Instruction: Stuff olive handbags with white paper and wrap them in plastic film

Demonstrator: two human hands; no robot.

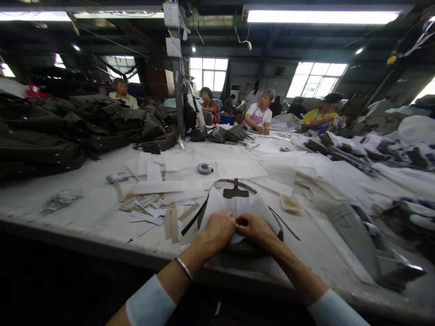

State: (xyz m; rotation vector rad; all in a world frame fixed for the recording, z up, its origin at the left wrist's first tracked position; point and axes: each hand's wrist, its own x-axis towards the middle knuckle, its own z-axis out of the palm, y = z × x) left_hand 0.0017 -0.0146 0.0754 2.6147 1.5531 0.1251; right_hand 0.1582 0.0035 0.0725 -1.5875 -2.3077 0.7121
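A dark bag [244, 248] lies at the table's front edge, with white paper [214, 203] spread over it. A dark tab [235, 193] rests at the top of the paper, near the bag's curved rim. My left hand [220, 226] and my right hand [253, 227] meet over the middle of the paper. The fingers of both hands are bent and closed at one spot. What they pinch is too small to make out. Thin dark straps stick out on both sides of the bag.
Paper strips [149, 208] and a tape roll [205, 169] lie on the white table [102, 181]. A small tray [290, 203] and a grey bag piece [353, 240] are to the right. Dark bags [112, 122] pile up at the left. Several people sit across the table.
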